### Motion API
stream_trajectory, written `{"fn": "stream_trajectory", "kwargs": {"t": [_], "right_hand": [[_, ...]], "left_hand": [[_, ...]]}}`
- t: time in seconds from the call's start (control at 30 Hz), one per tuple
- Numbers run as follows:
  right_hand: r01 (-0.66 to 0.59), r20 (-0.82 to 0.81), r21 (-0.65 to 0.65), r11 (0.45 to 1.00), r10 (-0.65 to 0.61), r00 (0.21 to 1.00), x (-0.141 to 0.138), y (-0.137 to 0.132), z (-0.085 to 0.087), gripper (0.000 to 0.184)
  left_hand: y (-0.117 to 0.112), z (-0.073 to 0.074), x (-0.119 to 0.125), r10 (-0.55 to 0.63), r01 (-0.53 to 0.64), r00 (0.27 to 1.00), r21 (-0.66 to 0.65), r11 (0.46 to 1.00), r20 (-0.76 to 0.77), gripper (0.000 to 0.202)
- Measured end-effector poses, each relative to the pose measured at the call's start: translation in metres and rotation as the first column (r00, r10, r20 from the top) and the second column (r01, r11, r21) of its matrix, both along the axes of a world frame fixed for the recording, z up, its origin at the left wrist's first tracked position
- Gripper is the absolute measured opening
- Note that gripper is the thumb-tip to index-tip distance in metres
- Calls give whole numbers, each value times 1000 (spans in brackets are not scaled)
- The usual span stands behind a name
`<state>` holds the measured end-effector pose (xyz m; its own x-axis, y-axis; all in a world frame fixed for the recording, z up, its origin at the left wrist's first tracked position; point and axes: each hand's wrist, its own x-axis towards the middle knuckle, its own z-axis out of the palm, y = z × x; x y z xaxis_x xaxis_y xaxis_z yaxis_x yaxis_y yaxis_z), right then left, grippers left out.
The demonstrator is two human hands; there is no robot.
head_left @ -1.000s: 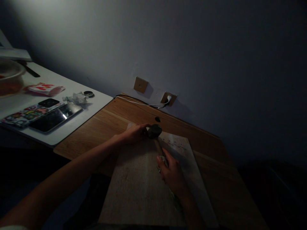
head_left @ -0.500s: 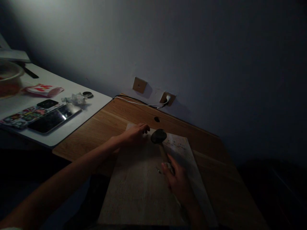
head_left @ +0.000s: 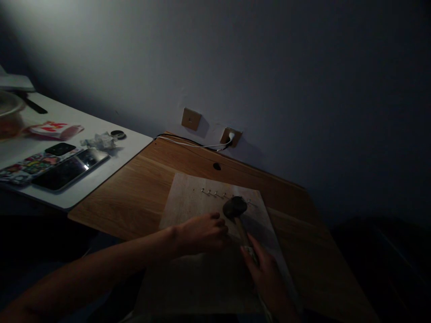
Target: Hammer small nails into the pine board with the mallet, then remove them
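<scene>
A pale wooden board [head_left: 188, 204] lies on a brown wooden desk [head_left: 141, 188]. A row of several small nails [head_left: 215, 194] stands near its far edge. My right hand [head_left: 266, 273] is closed around the handle of a hammer [head_left: 235, 211], whose dark head hangs just above the board behind the nail row. My left hand [head_left: 204, 233] rests on the middle of the board with fingers curled together, close to the left of the hammer handle. What its fingertips hold, if anything, is too dark to make out.
A white table [head_left: 101, 166] adjoins the desk at left, carrying two phones [head_left: 63, 168], a colourful case [head_left: 23, 163], a crumpled wrapper [head_left: 99, 141], a red-and-white packet [head_left: 55, 129] and a bowl [head_left: 8, 114]. Two wall plates [head_left: 191, 119] sit behind, one with a plugged white cable [head_left: 188, 143].
My left hand has drawn back from the board's far edge to its middle, uncovering the nail row. The hammer and my right hand have shifted right and nearer to me.
</scene>
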<state>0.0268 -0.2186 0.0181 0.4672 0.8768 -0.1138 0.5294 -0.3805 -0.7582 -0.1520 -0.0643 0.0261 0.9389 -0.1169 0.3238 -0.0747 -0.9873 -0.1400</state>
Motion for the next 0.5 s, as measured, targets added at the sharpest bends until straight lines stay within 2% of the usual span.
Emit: {"fn": "stream_trajectory", "kwargs": {"t": [0.1,0.17,0.27,0.33,0.4,0.5], "right_hand": [[10,-55,-21,1000,-12,998,1,-1,-4,71],[18,-71,2,1000,-18,997,1,-2,-6,69],[33,-63,39,999,-30,998,0,-2,-7,65],[46,-65,23,999,-44,997,-1,-2,-6,63],[59,-70,13,998,-58,996,-3,-2,-5,63],[76,-108,-14,997,-77,991,-3,-3,-4,65]], "left_hand": [[18,2,-6,4,-3,1000,-55,998,16,10],[40,2,-15,73,-64,996,-173,983,47,12],[80,-4,-33,260,-196,961,-433,880,92,15],[103,-13,-44,361,-251,927,-546,800,104,16],[118,-22,-50,417,-289,904,-584,758,94,21],[125,-33,-52,438,-302,894,-600,740,90,25]]}}
